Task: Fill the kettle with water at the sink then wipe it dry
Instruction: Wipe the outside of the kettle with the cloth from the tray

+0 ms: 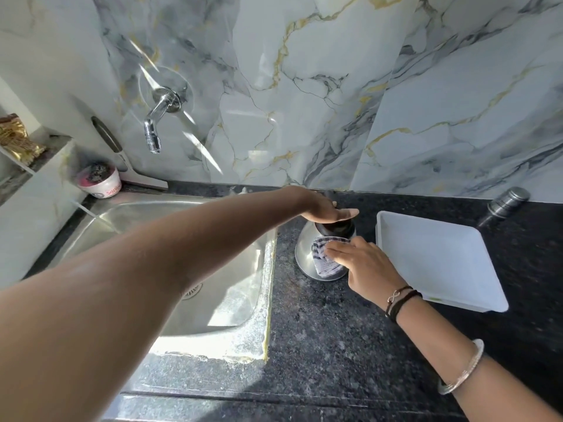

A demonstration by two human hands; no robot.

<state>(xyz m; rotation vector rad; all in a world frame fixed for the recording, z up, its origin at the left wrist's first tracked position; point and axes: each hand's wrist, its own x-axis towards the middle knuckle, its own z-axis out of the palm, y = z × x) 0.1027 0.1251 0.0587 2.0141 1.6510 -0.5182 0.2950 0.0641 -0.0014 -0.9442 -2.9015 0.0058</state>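
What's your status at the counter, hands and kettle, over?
Left hand flat on kettle lid. Right hand pressing striped cloth to steel kettle side. Kettle on counter, beside sink. White tray close right, not touching.

marble-veined wall tiles (304, 71) – black granite counter (335, 345), sunlit

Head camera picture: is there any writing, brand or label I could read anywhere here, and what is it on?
"Santa…": pink letters on the white tub at the sink's back left corner; the rest of the word curves out of sight.
A round dark emblem beside it on the tub: too small to read.
Gold packet on the left shelf: print too blurred to read.
Kettle, cloth, white tray, steel bottle: no readable text.
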